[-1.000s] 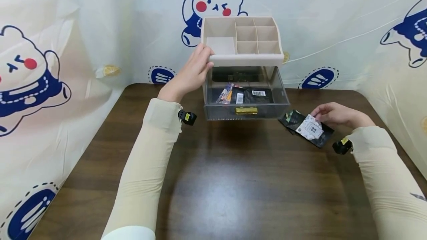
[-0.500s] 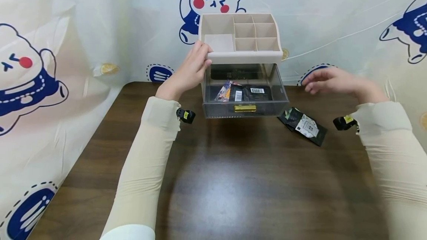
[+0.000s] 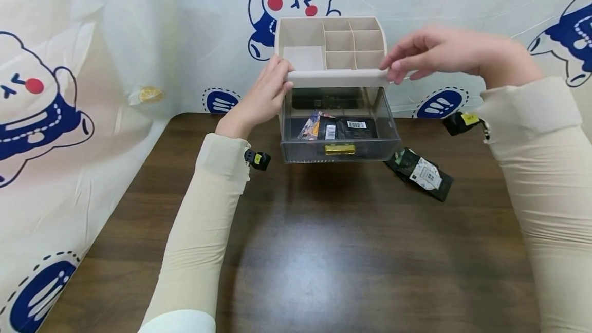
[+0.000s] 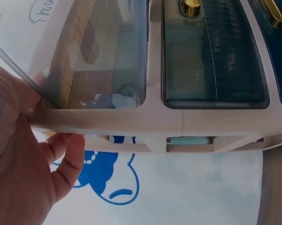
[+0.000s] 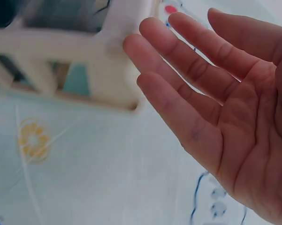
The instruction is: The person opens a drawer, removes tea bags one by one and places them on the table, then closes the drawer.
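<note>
A cream desk organizer (image 3: pixel 336 79) stands at the back of the table, with a divided open top. Its grey see-through drawer (image 3: pixel 339 159) with a gold handle is pulled out, holding several packets (image 3: pixel 355 128). My left hand (image 3: pixel 262 97) grips the organizer's upper left corner. In the left wrist view, that hand (image 4: pixel 33 154) has its thumb and fingers around the cream frame. My right hand (image 3: pixel 444 55) reaches to the upper right corner, fingers extended and holding nothing. In the right wrist view, the right hand's fingertips (image 5: pixel 152 28) are close beside the frame.
Black packets (image 3: pixel 429 174), one with a white label, lie on the brown table (image 3: pixel 324 251) right of the drawer. Lower drawers (image 4: pixel 216 61) with gold handles show in the left wrist view. A cartoon-printed cloth (image 3: pixel 222 24) hangs behind and along the sides.
My right hand has let go of the white-labelled packet by the black ones and moved up and left to the organizer's right corner. The left hand keeps its grip.
</note>
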Demonstrator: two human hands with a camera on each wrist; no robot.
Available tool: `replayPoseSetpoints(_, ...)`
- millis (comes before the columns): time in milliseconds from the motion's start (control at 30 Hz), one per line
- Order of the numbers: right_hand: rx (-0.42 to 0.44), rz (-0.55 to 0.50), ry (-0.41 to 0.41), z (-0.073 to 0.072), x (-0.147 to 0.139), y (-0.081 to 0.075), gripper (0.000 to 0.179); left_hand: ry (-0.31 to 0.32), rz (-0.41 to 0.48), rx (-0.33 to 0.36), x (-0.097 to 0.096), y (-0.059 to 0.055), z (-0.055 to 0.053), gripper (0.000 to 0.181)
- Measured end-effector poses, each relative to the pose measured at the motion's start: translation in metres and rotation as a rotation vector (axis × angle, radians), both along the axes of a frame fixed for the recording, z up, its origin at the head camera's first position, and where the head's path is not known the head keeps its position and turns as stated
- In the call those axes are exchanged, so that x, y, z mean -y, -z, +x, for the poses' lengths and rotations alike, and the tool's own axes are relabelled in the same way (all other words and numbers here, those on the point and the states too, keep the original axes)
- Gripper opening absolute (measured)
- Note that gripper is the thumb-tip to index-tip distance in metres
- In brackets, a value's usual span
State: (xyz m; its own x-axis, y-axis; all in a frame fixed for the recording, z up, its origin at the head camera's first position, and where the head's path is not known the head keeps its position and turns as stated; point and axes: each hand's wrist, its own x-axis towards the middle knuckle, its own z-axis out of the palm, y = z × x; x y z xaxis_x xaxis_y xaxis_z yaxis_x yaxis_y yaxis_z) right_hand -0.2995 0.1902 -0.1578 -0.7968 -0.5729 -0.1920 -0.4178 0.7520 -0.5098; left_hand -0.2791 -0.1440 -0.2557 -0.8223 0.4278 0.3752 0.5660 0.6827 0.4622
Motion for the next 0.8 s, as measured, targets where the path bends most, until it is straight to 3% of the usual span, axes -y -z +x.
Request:
replayPoseSetpoints(233, -0.073, 0.149, -0.139, 0.006, 0.049, -0.018, 0.037, -0.002, 0.001, -0.008, 0.001, -0.001, 0.000, 0.024)
replayPoseSetpoints(467, 0.133, 0.256, -0.254, 0.007, 0.083, -0.016, 0.038, -0.002, -0.001, -0.016, -0.001, 0.000, 0.000, 0.024)
replayPoseSetpoints(600, 0.221, 0.341, -0.248, 0.008, 0.094, -0.010, 0.039, 0.009, 0.000, -0.020, -0.002, 0.002, 0.001, 0.025)
replayPoseSetpoints(800, 0.268, 0.438, -0.211, 0.004, 0.105, -0.001, 0.041, 0.010, -0.004, -0.024, 0.000, 0.000, 0.001, 0.024)
